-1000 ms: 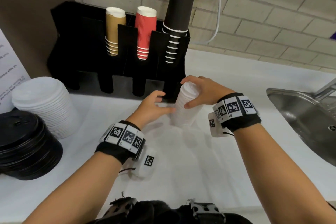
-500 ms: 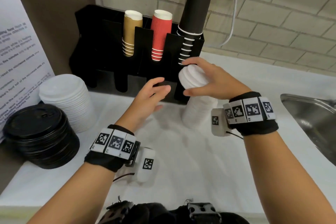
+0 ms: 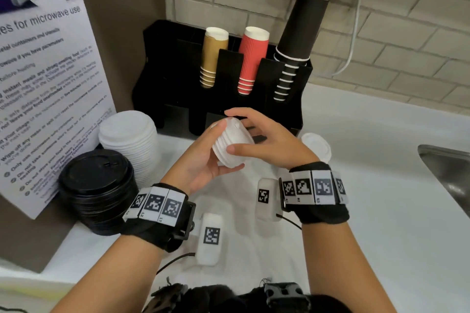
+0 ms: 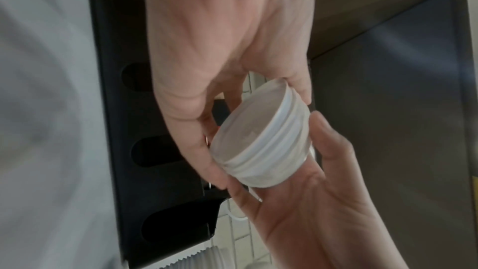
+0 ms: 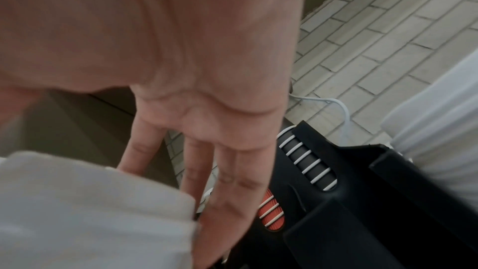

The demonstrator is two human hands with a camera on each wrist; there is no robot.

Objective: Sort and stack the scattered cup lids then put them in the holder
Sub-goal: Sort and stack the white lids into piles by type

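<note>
A short stack of small white lids (image 3: 236,140) (image 4: 261,148) is held tilted in the air in front of the black holder (image 3: 178,63). My left hand (image 3: 225,151) cups it from below, with the thumb on the top lid. My right hand (image 3: 230,129) grips it from the right, thumb on the side and fingers over the far edge. In the right wrist view the right hand's fingers (image 5: 227,181) reach along this stack (image 5: 90,212). A second stack of small white lids (image 3: 316,146) stands on the counter behind my right wrist.
A stack of large white lids (image 3: 129,140) and a stack of black lids (image 3: 96,188) stand at the left beside a poster (image 3: 45,89). The holder carries gold, red and black cups (image 3: 297,40). A steel sink (image 3: 447,173) lies at the right.
My right hand lifted the upper part of the small lid stack off the counter and carried it left. My left hand came up and took hold of it too.
</note>
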